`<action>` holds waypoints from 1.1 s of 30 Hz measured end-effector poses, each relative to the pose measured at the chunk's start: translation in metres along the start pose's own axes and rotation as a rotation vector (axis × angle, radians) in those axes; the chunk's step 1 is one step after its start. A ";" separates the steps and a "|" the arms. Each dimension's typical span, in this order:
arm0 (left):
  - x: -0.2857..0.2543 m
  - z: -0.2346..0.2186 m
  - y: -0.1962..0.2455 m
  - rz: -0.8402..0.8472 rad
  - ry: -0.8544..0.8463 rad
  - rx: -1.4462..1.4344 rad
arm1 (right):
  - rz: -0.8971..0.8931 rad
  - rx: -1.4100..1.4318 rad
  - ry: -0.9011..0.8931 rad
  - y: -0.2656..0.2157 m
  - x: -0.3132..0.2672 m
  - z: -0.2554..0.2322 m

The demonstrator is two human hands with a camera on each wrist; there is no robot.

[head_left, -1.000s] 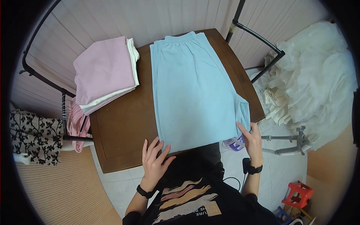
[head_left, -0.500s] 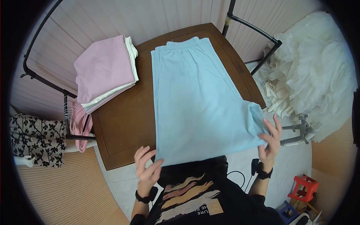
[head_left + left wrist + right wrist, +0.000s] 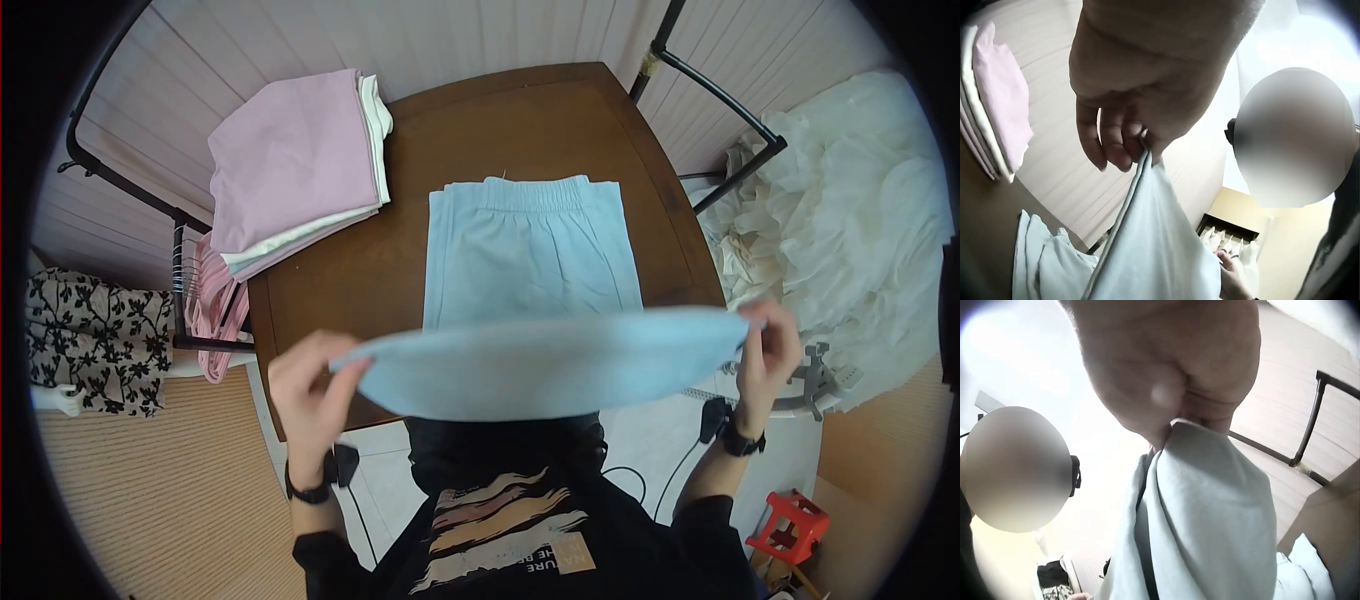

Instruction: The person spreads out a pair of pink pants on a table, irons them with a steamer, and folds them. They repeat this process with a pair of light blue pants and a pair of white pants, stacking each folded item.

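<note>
Light blue pants (image 3: 530, 245) with an elastic waistband lie partly on the brown table (image 3: 480, 120), waistband toward the back. Their near end is lifted off the table and stretched between both hands. My left hand (image 3: 312, 385) pinches one corner between thumb and fingers; in the left wrist view the cloth (image 3: 1154, 237) hangs down from that pinch. At the other corner my right hand (image 3: 768, 350) grips the fabric, and the right wrist view shows layered folds (image 3: 1210, 506) dropping from the fingers. The raised part hides the middle of the pants.
A folded stack of pink and white clothes (image 3: 295, 165) sits at the table's back left. Black rack bars (image 3: 720, 95) stand at both sides, with pink hangers (image 3: 212, 300) on the left. White tulle (image 3: 850, 220) and a red stool (image 3: 790, 525) are at right.
Both hands have taken hold of the near corners and raised that end of the pants off the table. The waistband has slid toward the person, and the left hand has moved outward.
</note>
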State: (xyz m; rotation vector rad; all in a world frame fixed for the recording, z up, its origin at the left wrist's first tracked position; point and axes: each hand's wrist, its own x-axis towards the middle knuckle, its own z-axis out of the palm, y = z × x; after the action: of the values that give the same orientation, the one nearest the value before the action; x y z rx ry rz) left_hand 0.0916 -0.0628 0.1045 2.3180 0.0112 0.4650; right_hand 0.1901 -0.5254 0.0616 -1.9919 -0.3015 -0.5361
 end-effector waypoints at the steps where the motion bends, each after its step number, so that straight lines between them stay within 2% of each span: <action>1: 0.022 0.007 -0.001 0.040 0.039 -0.014 | 0.023 0.011 0.005 0.007 0.017 0.007; 4: 0.082 0.037 -0.017 -0.061 0.150 -0.137 | 0.018 0.066 0.051 0.023 0.076 0.041; 5: 0.105 0.047 -0.031 -0.077 0.145 -0.091 | -0.010 0.016 0.009 0.030 0.097 0.054; 6: 0.124 0.058 -0.044 -0.006 0.105 -0.083 | -0.035 -0.036 -0.034 0.037 0.110 0.066; 7: 0.135 0.071 -0.055 -0.008 0.106 -0.062 | 0.135 0.019 0.011 0.038 0.111 0.081; 8: 0.141 0.079 -0.060 -0.009 0.112 -0.041 | 0.007 -0.106 0.058 0.033 0.110 0.094; 10: 0.118 0.080 -0.059 -0.005 0.105 0.156 | -0.241 -0.413 0.106 0.041 0.096 0.088; 12: 0.083 0.064 -0.059 -0.148 -0.029 0.250 | -0.024 -0.308 0.111 0.049 0.059 0.073; 13: 0.061 0.060 -0.075 -0.178 -0.071 0.143 | 0.143 -0.235 0.054 0.056 0.034 0.061; 14: 0.041 0.055 -0.075 -0.277 -0.132 0.034 | 0.311 -0.159 -0.001 0.062 0.009 0.052; 16: 0.004 0.049 -0.081 -0.513 -0.242 -0.107 | 0.445 -0.051 -0.052 0.071 -0.038 0.051; 18: -0.018 0.056 -0.072 -0.640 -0.246 -0.233 | 0.626 0.068 -0.107 0.071 -0.076 0.054; 20: -0.022 0.068 -0.061 -0.661 -0.303 -0.210 | 0.681 0.163 -0.097 0.059 -0.086 0.068; 22: -0.023 0.084 -0.054 -0.652 -0.282 -0.284 | 0.721 0.264 -0.081 0.050 -0.090 0.074; 24: -0.019 0.092 -0.045 -0.424 -0.366 0.116 | 0.602 -0.045 -0.320 0.048 -0.082 0.079; 25: -0.025 0.100 -0.044 -0.340 -0.267 0.135 | 0.639 -0.040 -0.327 0.043 -0.077 0.080; 26: -0.029 0.097 -0.042 -0.335 -0.263 0.133 | 0.634 -0.042 -0.324 0.041 -0.077 0.077; 28: -0.045 0.087 -0.038 -0.382 -0.314 0.135 | 0.741 0.177 -0.456 0.040 -0.078 0.067; 29: -0.056 0.078 -0.037 -0.398 -0.361 0.146 | 0.734 0.179 -0.464 0.043 -0.084 0.060; 30: -0.070 0.072 -0.035 -0.407 -0.351 0.149 | 0.824 0.276 -0.564 0.048 -0.093 0.052; 31: -0.086 0.065 -0.033 -0.536 -0.396 0.043 | 0.914 0.375 -0.666 0.050 -0.101 0.049; 32: -0.103 0.058 -0.031 -0.668 -0.438 -0.065 | 0.911 0.379 -0.685 0.047 -0.107 0.053; 33: -0.124 0.058 -0.037 -0.802 -0.408 -0.211 | 0.949 0.465 -0.606 0.044 -0.111 0.058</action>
State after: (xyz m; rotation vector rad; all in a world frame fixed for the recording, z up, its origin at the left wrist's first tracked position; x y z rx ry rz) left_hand -0.0001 -0.0943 0.0004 1.9512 0.6324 -0.3914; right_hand 0.1264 -0.4923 -0.0498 -1.5530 0.1662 0.6905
